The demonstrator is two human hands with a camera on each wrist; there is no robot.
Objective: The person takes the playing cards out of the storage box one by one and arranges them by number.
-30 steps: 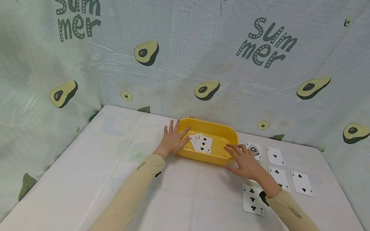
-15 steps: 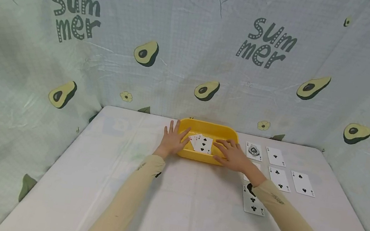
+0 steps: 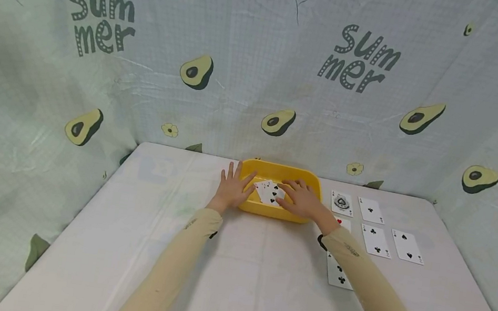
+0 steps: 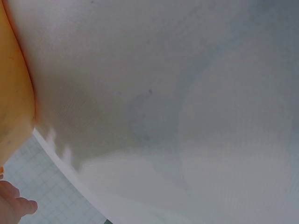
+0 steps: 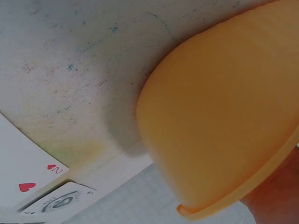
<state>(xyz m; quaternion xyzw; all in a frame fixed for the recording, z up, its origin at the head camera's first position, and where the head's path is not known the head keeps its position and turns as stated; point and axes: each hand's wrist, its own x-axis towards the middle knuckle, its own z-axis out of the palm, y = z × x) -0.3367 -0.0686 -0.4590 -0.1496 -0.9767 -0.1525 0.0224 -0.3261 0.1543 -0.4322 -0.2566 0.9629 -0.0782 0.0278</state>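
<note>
We note the left hand [image 3: 232,191] spread wide at the left end of the yellow, rounded, plastic-looking tray [image 3: 285,170], the right hand [image 3: 300,199] over the white, rectangular playing cards [image 3: 267,192] inside, its grip indeterminable, and judge these light, flexible, slippery, best pinched by opposite edges.

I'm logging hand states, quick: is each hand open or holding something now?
Left hand: open, fingers spread at the yellow tray's left end.
Right hand: open over the cards; whether it touches them cannot be told.
</note>
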